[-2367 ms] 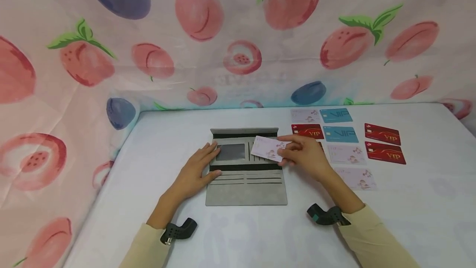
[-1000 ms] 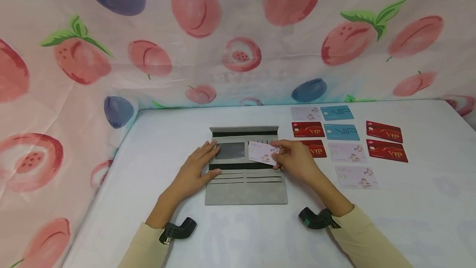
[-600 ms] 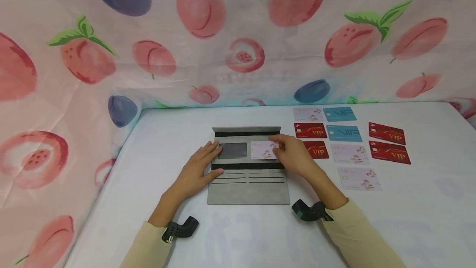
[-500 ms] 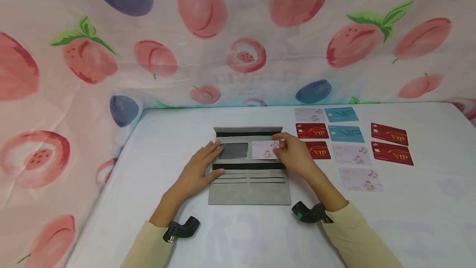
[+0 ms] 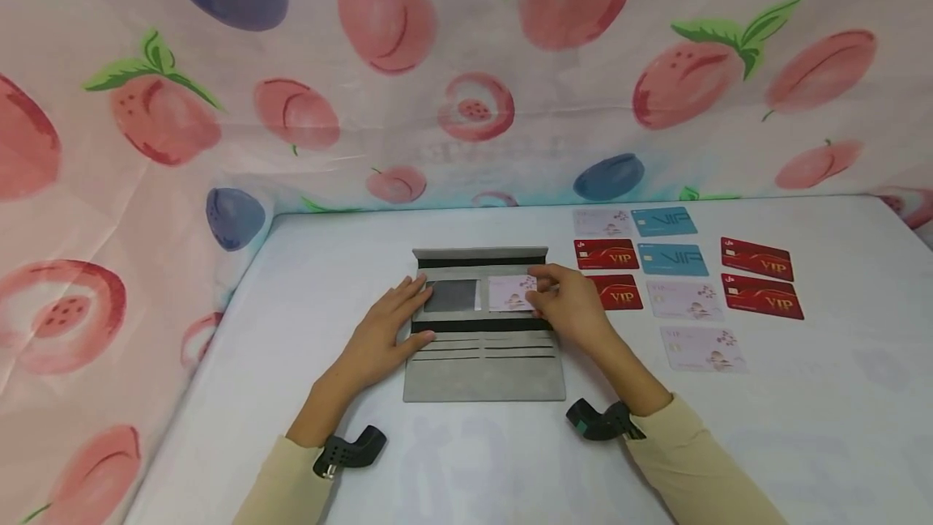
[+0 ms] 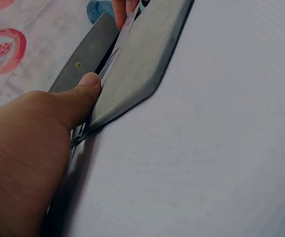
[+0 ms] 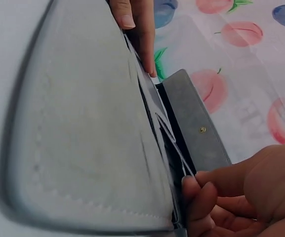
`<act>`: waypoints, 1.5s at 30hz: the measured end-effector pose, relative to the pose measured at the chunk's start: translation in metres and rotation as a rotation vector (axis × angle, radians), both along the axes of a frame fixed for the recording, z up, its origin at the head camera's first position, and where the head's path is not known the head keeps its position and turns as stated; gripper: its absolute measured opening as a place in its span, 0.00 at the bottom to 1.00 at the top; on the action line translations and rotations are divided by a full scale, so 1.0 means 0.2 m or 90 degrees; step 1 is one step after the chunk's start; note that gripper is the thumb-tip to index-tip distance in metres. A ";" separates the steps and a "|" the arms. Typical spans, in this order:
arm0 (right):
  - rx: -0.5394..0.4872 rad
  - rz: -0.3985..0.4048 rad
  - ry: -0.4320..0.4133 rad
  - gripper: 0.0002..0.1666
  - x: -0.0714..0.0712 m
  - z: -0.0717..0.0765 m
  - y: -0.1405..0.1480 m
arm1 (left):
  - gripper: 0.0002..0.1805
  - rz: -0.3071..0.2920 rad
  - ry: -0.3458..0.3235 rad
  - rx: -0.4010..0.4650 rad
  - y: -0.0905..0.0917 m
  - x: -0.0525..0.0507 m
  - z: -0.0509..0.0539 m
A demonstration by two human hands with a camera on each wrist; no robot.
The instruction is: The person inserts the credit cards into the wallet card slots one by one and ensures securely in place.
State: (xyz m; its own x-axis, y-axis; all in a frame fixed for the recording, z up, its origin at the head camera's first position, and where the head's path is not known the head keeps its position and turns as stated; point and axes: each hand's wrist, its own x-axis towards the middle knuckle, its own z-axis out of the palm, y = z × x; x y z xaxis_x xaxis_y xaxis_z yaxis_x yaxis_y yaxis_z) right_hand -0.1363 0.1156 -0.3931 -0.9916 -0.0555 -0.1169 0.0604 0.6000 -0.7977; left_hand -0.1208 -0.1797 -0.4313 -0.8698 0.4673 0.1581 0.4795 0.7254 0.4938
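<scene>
A grey wallet [image 5: 484, 379] lies unfolded on the white table, with a dark window pocket [image 5: 450, 296] at upper left and rows of card slots below. My left hand [image 5: 385, 335] rests on the wallet's left edge, fingers spread, thumb lower down. My right hand [image 5: 576, 310] pinches the right end of a pale pink VIP card [image 5: 508, 293] between thumb and fingers. The card lies level beside the window; a white sliver shows inside the window's right edge. In the right wrist view, the right hand [image 7: 251, 197] holds the card's edge at the wallet's opening.
Right of the wallet lie several loose cards: red VIP cards [image 5: 762, 296], blue VIP cards [image 5: 672, 260] and pale pink cards [image 5: 703, 349]. A raised flap [image 5: 479, 253] with a snap stands along the wallet's far edge. A fruit-print cloth [image 5: 291, 177] hangs behind the table [image 5: 466, 468].
The right hand has brought the pink card left and down onto the wallet, levelled it, and slid it left; a white sliver now shows in the window. The left hand stays in place.
</scene>
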 end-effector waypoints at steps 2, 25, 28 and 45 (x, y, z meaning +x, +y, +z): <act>0.008 0.009 0.006 0.26 0.01 0.01 -0.01 | 0.37 0.001 -0.002 -0.002 0.00 0.00 0.00; -0.052 -0.038 0.032 0.24 0.02 -0.03 -0.05 | 0.37 0.005 0.002 -0.010 0.01 0.00 0.00; -0.053 -0.035 0.040 0.25 0.02 -0.04 -0.06 | 0.37 0.005 0.003 -0.010 0.01 0.00 0.00; -0.060 -0.030 0.058 0.26 0.03 -0.04 -0.09 | 0.36 0.004 0.006 -0.004 0.00 0.00 0.00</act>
